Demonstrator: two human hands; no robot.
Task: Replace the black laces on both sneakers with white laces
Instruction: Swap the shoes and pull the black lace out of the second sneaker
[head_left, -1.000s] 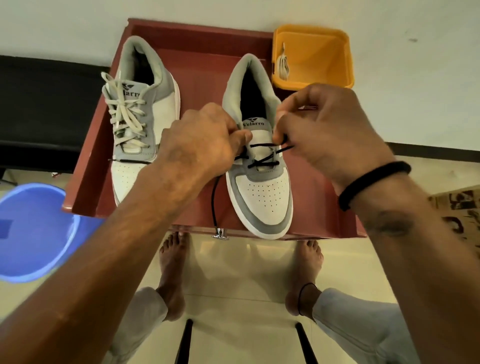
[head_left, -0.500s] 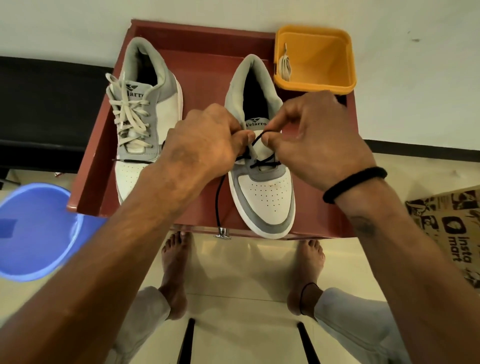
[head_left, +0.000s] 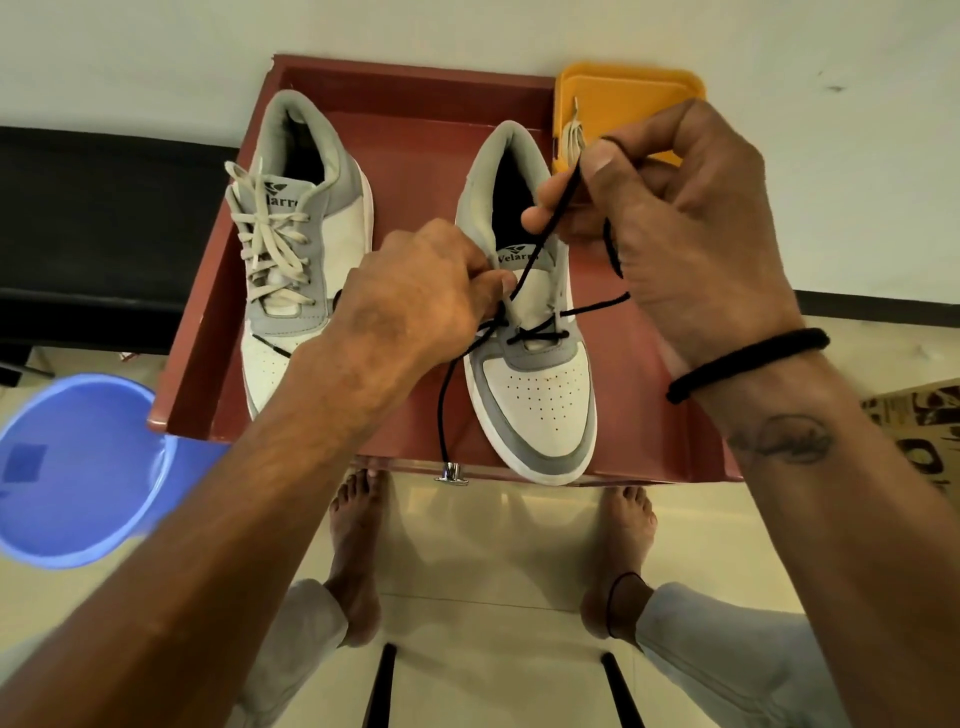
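Two grey-and-white sneakers stand in a red-brown tray (head_left: 192, 332). The left sneaker (head_left: 304, 249) carries a white lace. The right sneaker (head_left: 530, 374) keeps a black lace (head_left: 535, 338) only in its lowest eyelets. My left hand (head_left: 415, 301) grips the right sneaker's left side at the eyelets. My right hand (head_left: 675, 218) is raised above the shoe and pinches a strand of the black lace, drawn up out of the eyelets. One loose black end hangs over the tray's front edge. A bundled white lace (head_left: 574, 140) lies in the orange bin (head_left: 628, 98).
A blue plastic tub (head_left: 72, 467) stands on the floor at the left. A printed paper bag (head_left: 919, 431) lies at the right. My bare feet (head_left: 358, 551) are on the tiled floor below the tray. A black surface runs along the left wall.
My right hand has lifted up and to the right, pulling the black lace out of the upper eyelets. My left hand stays on the shoe.
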